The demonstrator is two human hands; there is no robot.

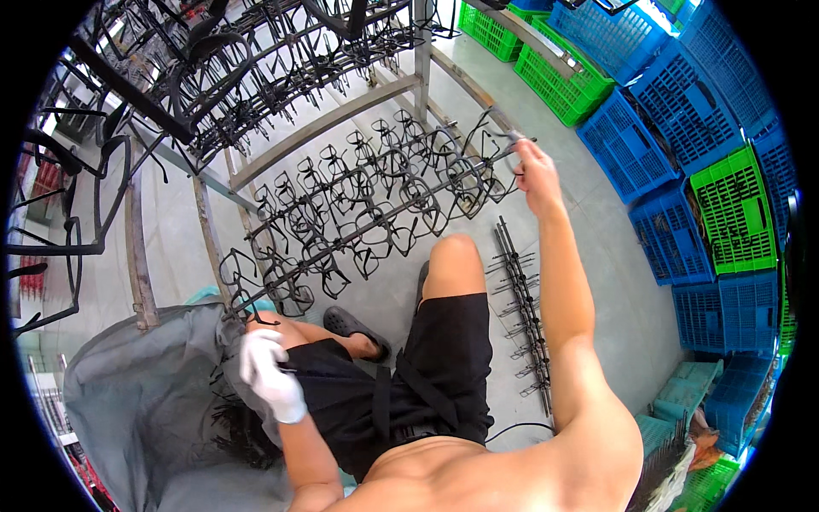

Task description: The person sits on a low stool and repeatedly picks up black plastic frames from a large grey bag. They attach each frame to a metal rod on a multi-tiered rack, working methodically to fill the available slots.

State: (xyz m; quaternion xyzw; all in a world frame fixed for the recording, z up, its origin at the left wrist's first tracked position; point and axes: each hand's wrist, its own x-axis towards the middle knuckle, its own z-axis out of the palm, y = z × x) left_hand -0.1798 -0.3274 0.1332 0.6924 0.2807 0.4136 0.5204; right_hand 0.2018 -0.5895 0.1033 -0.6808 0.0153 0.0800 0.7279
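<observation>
A long dark rod (328, 249) with rows of bent wire hooks runs across in front of me, rising from near my left knee to the upper right. My bare right hand (537, 175), arm stretched out, is closed around its far right end. My left hand (269, 375), in a white glove, is near the rod's lower left end, below a dark wire hook (260, 319). Its fingers look curled; whatever they hold is too blurred to make out. Beside that hand, grey cloth or sheeting (145, 392) bulges around a pile of thin black pieces (243, 435).
A metal frame (333, 128) hung with many dark hooks stands ahead and left. Another hooked rod (522, 311) lies on the grey floor by my right leg. Blue crates (631, 141) and green crates (734, 209) are stacked along the right. A thin black cable (516, 426) lies near my right hip.
</observation>
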